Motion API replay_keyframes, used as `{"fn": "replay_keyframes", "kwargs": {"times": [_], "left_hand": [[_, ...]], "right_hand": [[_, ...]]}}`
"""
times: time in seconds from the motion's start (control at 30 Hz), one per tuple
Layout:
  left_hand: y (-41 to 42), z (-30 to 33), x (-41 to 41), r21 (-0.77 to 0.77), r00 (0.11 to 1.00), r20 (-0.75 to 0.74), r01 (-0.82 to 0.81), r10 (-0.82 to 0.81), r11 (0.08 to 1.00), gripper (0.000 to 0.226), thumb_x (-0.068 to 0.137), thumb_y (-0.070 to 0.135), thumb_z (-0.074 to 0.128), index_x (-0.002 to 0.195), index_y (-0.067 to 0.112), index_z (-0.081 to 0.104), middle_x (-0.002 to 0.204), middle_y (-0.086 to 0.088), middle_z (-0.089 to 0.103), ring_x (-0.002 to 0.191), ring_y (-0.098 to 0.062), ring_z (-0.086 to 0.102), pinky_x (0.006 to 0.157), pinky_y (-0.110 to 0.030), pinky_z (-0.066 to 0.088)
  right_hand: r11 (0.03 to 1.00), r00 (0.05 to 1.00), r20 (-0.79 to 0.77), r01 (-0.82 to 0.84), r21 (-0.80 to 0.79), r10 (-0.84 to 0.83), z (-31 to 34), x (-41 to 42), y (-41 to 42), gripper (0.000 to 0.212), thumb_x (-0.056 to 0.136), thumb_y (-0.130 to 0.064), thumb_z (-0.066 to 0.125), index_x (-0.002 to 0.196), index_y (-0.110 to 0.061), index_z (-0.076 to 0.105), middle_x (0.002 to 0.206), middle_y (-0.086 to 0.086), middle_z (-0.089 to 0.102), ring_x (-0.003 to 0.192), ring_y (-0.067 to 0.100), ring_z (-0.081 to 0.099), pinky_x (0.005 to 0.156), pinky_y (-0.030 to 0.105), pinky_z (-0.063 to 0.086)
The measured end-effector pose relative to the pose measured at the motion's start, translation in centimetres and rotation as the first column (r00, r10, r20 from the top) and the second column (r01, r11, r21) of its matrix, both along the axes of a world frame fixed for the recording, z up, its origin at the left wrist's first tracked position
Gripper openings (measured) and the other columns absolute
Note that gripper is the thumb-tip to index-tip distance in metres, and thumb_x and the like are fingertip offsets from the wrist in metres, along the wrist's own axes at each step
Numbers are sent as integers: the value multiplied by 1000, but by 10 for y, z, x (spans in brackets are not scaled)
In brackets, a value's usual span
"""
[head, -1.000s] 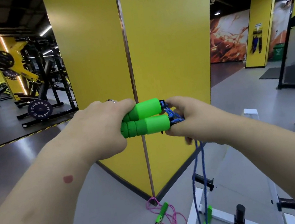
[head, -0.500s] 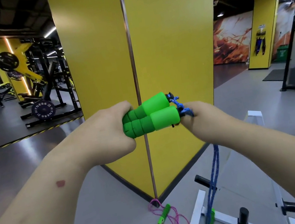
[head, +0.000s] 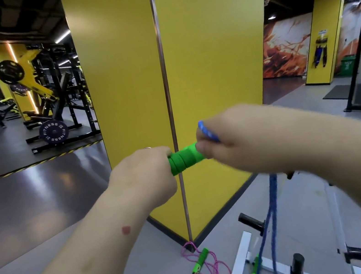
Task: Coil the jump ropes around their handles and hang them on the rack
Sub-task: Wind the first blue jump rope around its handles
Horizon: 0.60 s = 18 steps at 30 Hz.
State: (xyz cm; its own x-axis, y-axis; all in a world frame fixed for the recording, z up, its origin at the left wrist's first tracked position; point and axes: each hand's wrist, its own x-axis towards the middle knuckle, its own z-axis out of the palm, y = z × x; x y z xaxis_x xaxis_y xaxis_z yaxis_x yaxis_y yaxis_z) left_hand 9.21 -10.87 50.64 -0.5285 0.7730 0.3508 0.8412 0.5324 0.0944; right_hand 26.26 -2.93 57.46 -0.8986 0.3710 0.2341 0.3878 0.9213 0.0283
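- Two hands share one jump rope at chest height, in front of the yellow pillar point(head: 209, 59); the white rack point(head: 240, 258), the largest task piece, lies low on the floor at lower right with black pegs sticking out, a rigid thing fit to hang a bundle on.
- Left hand point(head: 144, 175) is clenched round the green foam handles point(head: 185, 158), which lie side by side; foam looks soft, light and grippy, so a firm squeeze near the butt ends should keep them together.
- Right hand point(head: 224, 143) pinches the blue rope point(head: 207, 133) just above the handles' free end; the rest hangs limp below the forearm toward the floor. Braided cord like this is floppy and light, best fed under slight tension.
- Smallest: more green-handled ropes, a pink rope point(head: 213, 273) among them, lie tangled on the floor at the pillar's corner, not yet coiled.
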Motion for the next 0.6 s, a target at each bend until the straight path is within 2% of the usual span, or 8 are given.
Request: {"fn": "replay_keyframes", "kwargs": {"times": [0.1,0.17,0.23,0.3,0.4,0.47,0.53,0.6], "left_hand": [[-6,5,2,-75,988,-96,117,-124,990,35,79,8,50,96,38,48,86,7,50,78,-19,56,52,-29,35],[-11,12,5,-97,966,-84,235,-243,967,41,78,6,50,101,40,50,88,7,52,78,-17,57,56,-33,45],[-20,23,11,-50,941,-3,337,-337,940,44,79,5,51,100,43,53,87,8,55,78,-13,57,61,-35,49],[-28,35,16,61,907,139,392,-397,918,46,78,3,54,89,47,55,80,9,58,69,-9,56,55,-32,45],[-32,39,16,211,828,315,416,-464,885,40,77,-2,55,88,36,62,74,-2,58,57,-15,48,51,-30,35],[-28,35,11,260,776,421,393,-470,882,33,78,-4,56,85,27,62,73,-13,55,55,-17,42,50,-29,32],[-23,28,4,296,724,522,342,-451,892,28,77,-1,59,81,27,63,70,-12,50,57,-17,40,50,-28,31],[-19,22,-5,357,636,630,273,-446,893,24,68,8,62,85,25,67,75,-7,53,64,-18,43,56,-31,33]], "right_hand": [[971,987,-149,-88,-221,56,18,3,30,28,96,-50,55,86,-28,68,74,4,64,65,24,58,62,40,50],[873,967,-245,-182,-453,74,13,1,55,27,88,-48,68,82,-22,71,63,8,51,55,26,44,52,38,42],[609,943,-325,-295,-736,64,1,-3,78,35,79,-40,81,71,-12,62,63,10,29,55,21,26,49,30,26],[249,924,-380,-379,-891,47,-18,-9,94,43,74,-36,85,63,-15,50,68,12,22,62,25,20,57,30,22],[-234,896,-443,-438,-868,-33,-51,-20,100,25,86,-19,62,61,-20,60,57,-1,42,47,9,33,46,19,24],[-473,889,-445,-440,-764,-109,-67,-25,97,28,90,-21,55,63,-19,59,55,-10,42,44,1,36,41,14,22],[-529,868,-429,-494,-690,-251,-75,-27,94,28,87,-26,63,61,-18,54,56,-10,40,42,2,33,39,14,23],[-500,830,-426,-557,-663,-360,-76,-27,87,29,88,-31,66,63,-20,56,58,-10,39,43,2,30,40,15,20]]}}
